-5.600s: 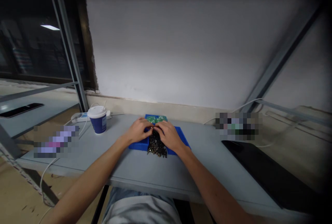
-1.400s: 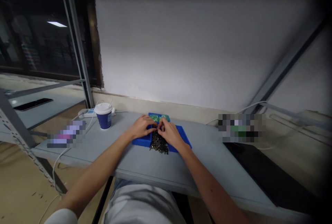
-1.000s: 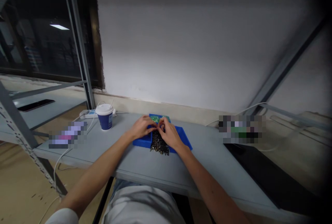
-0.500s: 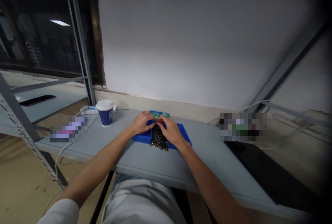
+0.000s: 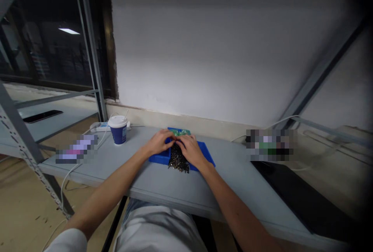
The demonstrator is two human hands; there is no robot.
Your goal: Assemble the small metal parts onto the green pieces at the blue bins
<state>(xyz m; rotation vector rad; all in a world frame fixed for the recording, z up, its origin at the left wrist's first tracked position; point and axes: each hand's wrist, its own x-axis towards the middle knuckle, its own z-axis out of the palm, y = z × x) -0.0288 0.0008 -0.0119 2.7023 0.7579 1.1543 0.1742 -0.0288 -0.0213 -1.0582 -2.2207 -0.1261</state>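
Observation:
Small dark metallic pieces (image 5: 178, 161) lie in a heap between two blue trays, spilling toward the table's front edge. The left blue tray (image 5: 159, 158) is partly under my left hand (image 5: 161, 141), and the right blue tray (image 5: 206, 153) is beside my right hand (image 5: 188, 147). Both hands meet over the back of the heap, fingertips pinched close together. Whatever they hold is too small to make out. Just behind the fingers is a green plastic packet (image 5: 182, 132).
A blue paper cup (image 5: 119, 135) with a white lid stands at the left, near a white power strip (image 5: 101, 127) and cables. A blurred-out phone-like item (image 5: 77, 149) lies further left. On the right are a black flat panel (image 5: 300, 193) and a pixelated object (image 5: 269, 145).
The view has tilted slightly, so the scene sits a little lower. My right fingers have drawn in closer to the left ones over the heap.

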